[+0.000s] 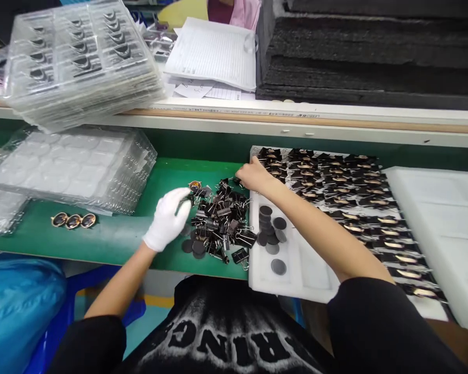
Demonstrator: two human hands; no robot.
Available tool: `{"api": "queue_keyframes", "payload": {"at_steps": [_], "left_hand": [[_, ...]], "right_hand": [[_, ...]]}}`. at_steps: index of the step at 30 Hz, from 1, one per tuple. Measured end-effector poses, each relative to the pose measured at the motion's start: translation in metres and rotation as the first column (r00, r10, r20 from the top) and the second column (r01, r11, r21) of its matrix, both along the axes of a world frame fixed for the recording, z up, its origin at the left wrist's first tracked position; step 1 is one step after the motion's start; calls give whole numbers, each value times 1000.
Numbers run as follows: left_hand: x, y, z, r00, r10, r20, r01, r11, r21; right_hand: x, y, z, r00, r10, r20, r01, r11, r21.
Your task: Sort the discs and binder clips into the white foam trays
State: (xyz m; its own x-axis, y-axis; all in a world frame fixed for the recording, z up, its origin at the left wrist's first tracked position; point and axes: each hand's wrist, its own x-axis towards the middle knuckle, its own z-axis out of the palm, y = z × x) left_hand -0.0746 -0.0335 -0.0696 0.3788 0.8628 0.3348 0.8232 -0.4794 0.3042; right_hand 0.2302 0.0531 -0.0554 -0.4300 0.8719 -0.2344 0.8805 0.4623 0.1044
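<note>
My left hand (168,218), in a white glove, is at the left edge of a heap of black binder clips (222,218). Its thumb and fingers curve toward a small gold-rimmed oval piece (195,185) and a clip; whether it grips them is unclear. My bare right hand (253,175) is at the heap's upper right, by the corner of the white tray (315,275). Its fingers are bent round a black clip (237,182), partly hidden. Dark round discs (278,267) lie in the tray, beside rows of clipped gold-edged pieces (386,220).
Three gold-rimmed pieces (73,221) lie on the green table (113,244) at left. Clear plastic trays (66,166) are stacked behind them. A shelf (218,122) across the back holds more trays, papers (214,52) and black sheets (366,62). Another white tray (444,218) is at right.
</note>
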Motion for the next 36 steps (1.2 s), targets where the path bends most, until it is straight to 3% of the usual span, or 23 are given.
{"api": "queue_keyframes", "payload": {"at_steps": [2,3,4,6,9,13,17,19,22,28,36], "left_hand": [[14,38,23,979,76,-189,-109,979,-173],[21,56,32,936,69,-345,-171,946,-274],[27,74,39,915,58,-400,-200,925,-323],[39,103,43,872,20,-489,-243,885,-397],[51,125,38,826,-29,-563,-270,857,-440],[53,129,29,800,-59,-596,-266,857,-441],[41,127,27,811,-74,-581,-237,865,-441],[34,125,26,813,-51,-580,-243,876,-418],[27,121,23,813,-4,-583,-255,897,-362],[26,122,18,816,-48,-576,-212,902,-375],[22,121,18,805,18,-593,-249,918,-310]], "right_hand": [[1,-6,1,1000,11,-7,-11,1000,-2],[1,-9,1,1000,17,-14,-17,1000,-4],[1,-12,0,999,24,-24,-24,1000,-7],[-1,-19,-2,998,38,-53,-39,999,-17],[2,-30,-4,994,41,-103,-44,999,-31],[23,-53,7,982,-12,-189,16,1000,24],[52,-96,23,963,-114,-243,140,986,93],[60,-120,22,954,-179,-240,202,977,75],[60,-145,8,940,-252,-229,263,964,21],[52,-153,-20,894,-335,-299,353,936,7],[62,-156,-17,767,-376,-520,446,895,10]]}}
